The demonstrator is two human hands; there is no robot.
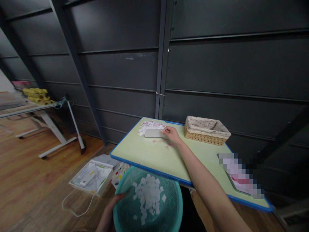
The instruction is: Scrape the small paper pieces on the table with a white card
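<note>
My right hand (170, 133) reaches across the pale green tabletop (135, 148), its fingers pinched on the right end of a flat grey rectangular piece (154, 133). That piece stands on its long edge against a heap of small white and pink bits (150, 125) near the far left corner. Below the table's front edge, my left hand (115, 202) grips the left rim of a green plastic mesh basket (179, 206), thumb over the inside. Inside the basket lie many small white squarish pieces (149, 191); I cannot make out their material.
A woven basket with a cloth lining (206, 137) stands at the table's back right. A partly pixelated flat item (238, 180) lies at the right edge. On the floor to the left is an open white box (90, 177) with a cord. Dark metal panels (120, 71) rise behind.
</note>
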